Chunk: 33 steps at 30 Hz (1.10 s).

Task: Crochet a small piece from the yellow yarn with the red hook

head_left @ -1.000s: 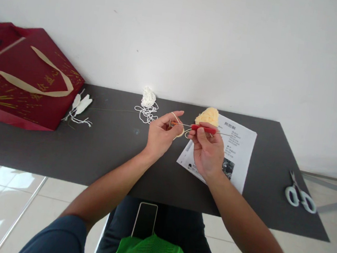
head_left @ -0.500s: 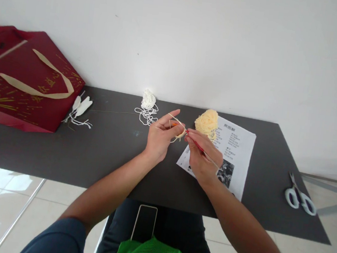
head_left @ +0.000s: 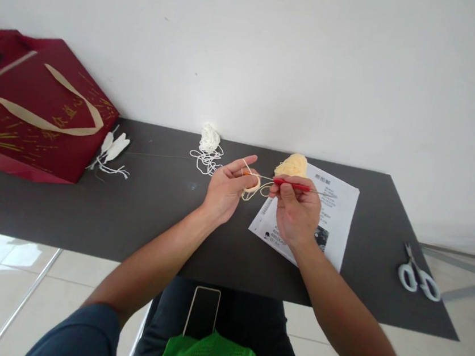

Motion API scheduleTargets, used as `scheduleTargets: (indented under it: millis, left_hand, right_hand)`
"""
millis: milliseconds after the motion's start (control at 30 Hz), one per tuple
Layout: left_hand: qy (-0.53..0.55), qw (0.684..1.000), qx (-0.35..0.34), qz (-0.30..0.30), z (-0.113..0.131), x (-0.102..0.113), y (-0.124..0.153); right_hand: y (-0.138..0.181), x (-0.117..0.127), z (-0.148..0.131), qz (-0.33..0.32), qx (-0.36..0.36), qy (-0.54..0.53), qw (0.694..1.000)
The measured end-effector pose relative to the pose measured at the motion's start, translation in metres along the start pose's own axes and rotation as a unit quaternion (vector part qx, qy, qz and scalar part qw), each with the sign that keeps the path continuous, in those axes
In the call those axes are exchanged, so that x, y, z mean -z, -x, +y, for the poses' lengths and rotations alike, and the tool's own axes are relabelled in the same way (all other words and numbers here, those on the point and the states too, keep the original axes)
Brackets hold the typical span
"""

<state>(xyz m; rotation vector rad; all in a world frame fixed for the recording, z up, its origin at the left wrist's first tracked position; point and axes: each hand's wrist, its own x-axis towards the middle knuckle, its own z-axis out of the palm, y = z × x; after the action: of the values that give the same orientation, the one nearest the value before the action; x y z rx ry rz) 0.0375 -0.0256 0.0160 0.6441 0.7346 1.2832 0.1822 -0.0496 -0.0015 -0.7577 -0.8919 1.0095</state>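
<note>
My left hand (head_left: 228, 189) pinches a small cream crochet piece (head_left: 252, 190), with yarn running over its raised index finger. A small orange item, its kind unclear, shows at the fingers. In my right hand (head_left: 298, 208) is a crochet hook (head_left: 291, 184) with a red grip, lying nearly level. Its thin tip end points left toward the crochet piece; whether it sits in a stitch is too small to tell. A loose loop of cream yarn hangs between the hands. The cream yarn ball (head_left: 294, 165) rests just behind my right hand.
Under my right hand lies a printed pattern sheet (head_left: 339, 212). Scissors (head_left: 419, 273) are at the table's right end. White yarn (head_left: 210, 139), white crocheted pieces (head_left: 116, 147) and a red gift bag (head_left: 42, 116) stand leftward. A phone (head_left: 202, 311) lies on my lap.
My right hand has turned and shifted right, away from my left hand. The hook has gone from slanting to nearly level. My left hand stays almost in place.
</note>
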Motion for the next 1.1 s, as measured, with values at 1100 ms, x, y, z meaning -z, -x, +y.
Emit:
scheduleTargets:
  millis: [1100]
  left_hand:
    - [-0.094, 0.992, -0.033, -0.076, 0.008, 0.009, -0.002]
  right_hand:
    - [-0.002, 0.009, -0.010, -0.039, 0.062, 0.067, 0.995]
